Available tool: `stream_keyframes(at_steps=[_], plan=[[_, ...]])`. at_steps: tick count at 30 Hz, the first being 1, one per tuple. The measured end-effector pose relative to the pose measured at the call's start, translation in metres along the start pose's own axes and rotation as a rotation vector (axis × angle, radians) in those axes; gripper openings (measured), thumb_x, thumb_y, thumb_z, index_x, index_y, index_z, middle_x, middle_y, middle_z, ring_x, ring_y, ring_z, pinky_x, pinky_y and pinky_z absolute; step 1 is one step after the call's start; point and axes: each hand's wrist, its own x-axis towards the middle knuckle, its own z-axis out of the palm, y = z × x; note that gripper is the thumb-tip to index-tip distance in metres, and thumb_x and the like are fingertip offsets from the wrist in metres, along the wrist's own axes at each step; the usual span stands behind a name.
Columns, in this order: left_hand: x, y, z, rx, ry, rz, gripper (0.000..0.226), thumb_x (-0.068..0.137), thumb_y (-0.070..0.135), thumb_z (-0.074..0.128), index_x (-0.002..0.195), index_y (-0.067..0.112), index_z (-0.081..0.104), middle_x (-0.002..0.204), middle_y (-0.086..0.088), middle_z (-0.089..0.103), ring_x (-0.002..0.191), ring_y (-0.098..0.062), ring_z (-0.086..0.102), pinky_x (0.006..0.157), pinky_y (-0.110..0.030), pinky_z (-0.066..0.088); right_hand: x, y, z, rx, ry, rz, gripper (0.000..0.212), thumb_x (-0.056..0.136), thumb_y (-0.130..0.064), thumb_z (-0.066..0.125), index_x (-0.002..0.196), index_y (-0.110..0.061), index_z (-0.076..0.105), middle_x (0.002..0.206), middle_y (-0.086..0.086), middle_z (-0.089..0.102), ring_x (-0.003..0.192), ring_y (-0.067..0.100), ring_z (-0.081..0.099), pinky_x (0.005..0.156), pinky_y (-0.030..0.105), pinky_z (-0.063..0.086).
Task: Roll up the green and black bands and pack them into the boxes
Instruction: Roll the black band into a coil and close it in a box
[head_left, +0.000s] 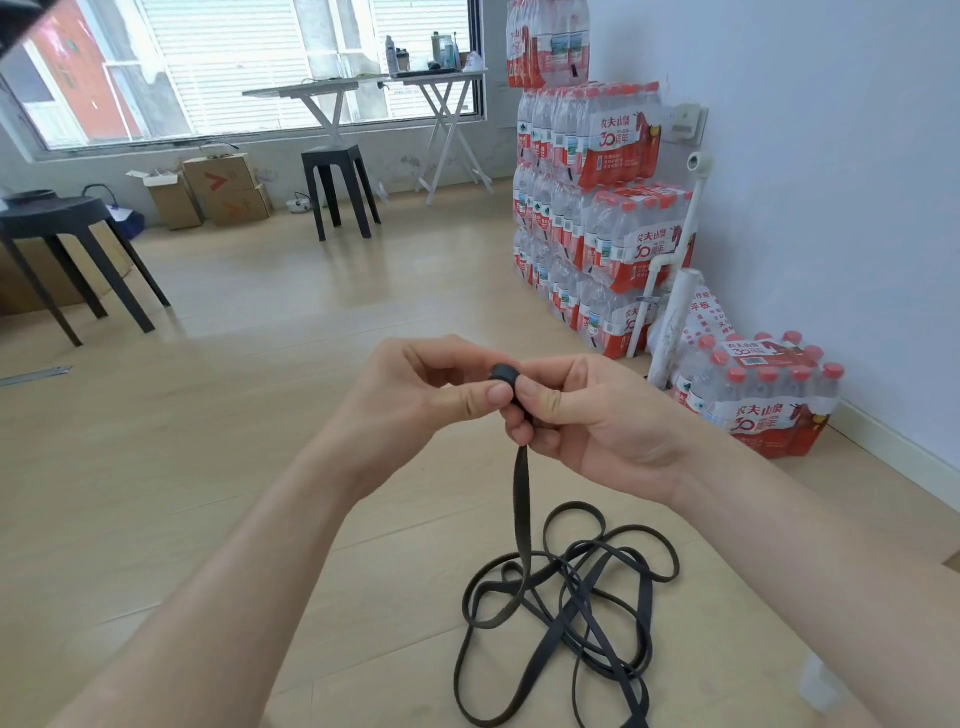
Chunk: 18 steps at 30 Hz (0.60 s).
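Both hands, left hand (415, 389) and right hand (587, 415), are pinching the black band (522, 499), fingers clamped, rolling it mid-frame; next, winding in the slack piled at lower right.

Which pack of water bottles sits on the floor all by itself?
The pack at the far right, low beside the wall. The other packs are piled in a tall stack behind it.

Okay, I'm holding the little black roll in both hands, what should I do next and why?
Probably turn the roll another wrap: the left hand and right hand pinch only a small coil, and most of the band hangs in loose loops below.
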Motion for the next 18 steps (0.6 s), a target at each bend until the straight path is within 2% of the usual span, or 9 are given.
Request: stream_keyframes(at_steps=[1,3,6,8,10,12,15,18], plan=[[0.000,0.001,0.001,0.068,0.027,0.034,0.018,0.068,0.020,0.076,0.086,0.020,0.076,0.083,-0.004,0.069,0.087,-0.030,0.063,0.082,-0.040,0.053,0.000,0.000,0.000,0.010,-0.004,0.001,0.014,0.081,-0.013,0.058,0.081,-0.010,0.072,0.067,0.004,0.060,0.061,0.012,0.054,0.053,0.016,0.039],[0.001,0.004,0.003,0.256,0.080,0.118,0.012,0.069,0.023,0.074,0.080,0.027,0.074,0.083,-0.001,0.067,0.084,-0.024,0.062,0.078,-0.042,0.052,0.000,-0.001,0.001,0.007,-0.013,0.008,0.013,0.082,-0.015,0.058,0.084,-0.008,0.069,0.071,0.005,0.061,0.062,0.012,0.055,0.052,0.016,0.039],[0.003,0.005,0.002,0.490,0.128,0.211,0.015,0.074,0.013,0.072,0.078,0.028,0.070,0.080,0.004,0.064,0.075,-0.008,0.058,0.068,-0.026,0.051,0.000,-0.005,0.001,-0.092,0.001,0.059,0.020,0.086,-0.024,0.059,0.092,-0.008,0.068,0.076,0.005,0.065,0.064,0.012,0.059,0.052,0.016,0.041],[0.003,0.004,0.001,0.625,0.121,0.253,0.015,0.076,0.006,0.073,0.083,0.019,0.071,0.080,0.007,0.063,0.075,-0.007,0.057,0.068,-0.019,0.048,-0.001,-0.008,0.001,-0.175,0.035,0.111,0.026,0.091,-0.033,0.057,0.093,-0.009,0.069,0.079,0.007,0.068,0.065,0.013,0.062,0.053,0.017,0.043],[0.002,0.004,0.000,0.776,0.111,0.314,0.010,0.077,0.011,0.070,0.087,0.014,0.073,0.077,0.008,0.063,0.075,-0.007,0.056,0.068,-0.016,0.045,-0.001,-0.009,0.000,-0.264,0.073,0.156,0.033,0.092,-0.039,0.055,0.091,-0.009,0.069,0.081,0.009,0.070,0.066,0.013,0.064,0.054,0.018,0.044],[0.001,0.008,-0.001,0.833,0.112,0.275,0.010,0.079,0.011,0.071,0.088,0.013,0.073,0.076,0.007,0.066,0.073,-0.010,0.057,0.070,-0.020,0.045,-0.001,-0.007,0.000,-0.315,0.102,0.176,0.036,0.091,-0.042,0.056,0.090,-0.009,0.070,0.079,0.007,0.070,0.065,0.012,0.063,0.054,0.017,0.043],[0.001,0.011,-0.002,0.857,0.072,0.205,0.014,0.080,0.006,0.070,0.091,0.014,0.073,0.078,0.001,0.070,0.077,-0.018,0.061,0.076,-0.034,0.049,0.000,-0.005,0.002,-0.307,0.126,0.161,0.040,0.086,-0.044,0.059,0.090,-0.006,0.070,0.072,0.005,0.064,0.059,0.011,0.056,0.054,0.019,0.038],[0.001,0.010,0.000,0.875,0.018,0.256,0.017,0.079,0.003,0.070,0.089,0.016,0.073,0.078,0.001,0.067,0.076,-0.019,0.061,0.073,-0.040,0.050,0.001,-0.003,0.003,-0.318,0.163,0.143,0.049,0.076,-0.049,0.065,0.091,-0.002,0.071,0.071,0.006,0.059,0.057,0.010,0.050,0.052,0.019,0.034]])
